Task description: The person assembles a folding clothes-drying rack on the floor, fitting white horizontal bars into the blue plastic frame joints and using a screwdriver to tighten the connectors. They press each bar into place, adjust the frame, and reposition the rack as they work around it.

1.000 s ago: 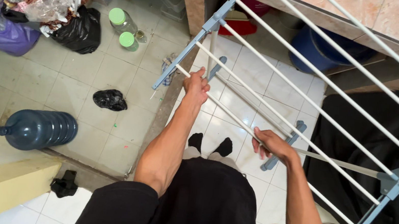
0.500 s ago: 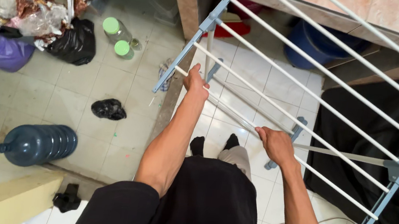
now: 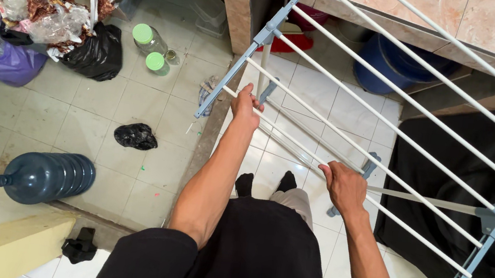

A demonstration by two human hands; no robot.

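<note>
We look down on a white-railed drying rack point(image 3: 390, 123) with blue-grey end frames, spread open over the tiled floor point(image 3: 144, 100) and reaching from about 11 o'clock out to 4 o'clock. The left hand point(image 3: 246, 104) is closed around the nearest rail close to the rack's left end frame, at roughly 12 o'clock from the body. The right hand point(image 3: 343, 187) is curled over the same nearest rail further along, at about 2 o'clock — fingers wrapped on it, knuckles up. Both arms are stretched forward from a black shirt point(image 3: 257, 261).

Beyond the rack at 3 o'clock a black cloth point(image 3: 445, 184) hangs down under the rails. At 9 o'clock a dark blue water jug point(image 3: 45, 176) lies on its side by a step. Near it, at 10 o'clock, we see a small crumpled black bag point(image 3: 136, 136), and further off a black rubbish bag point(image 3: 96, 55), a purple bag point(image 3: 6, 62) and two green-capped bottles point(image 3: 151, 50).
</note>
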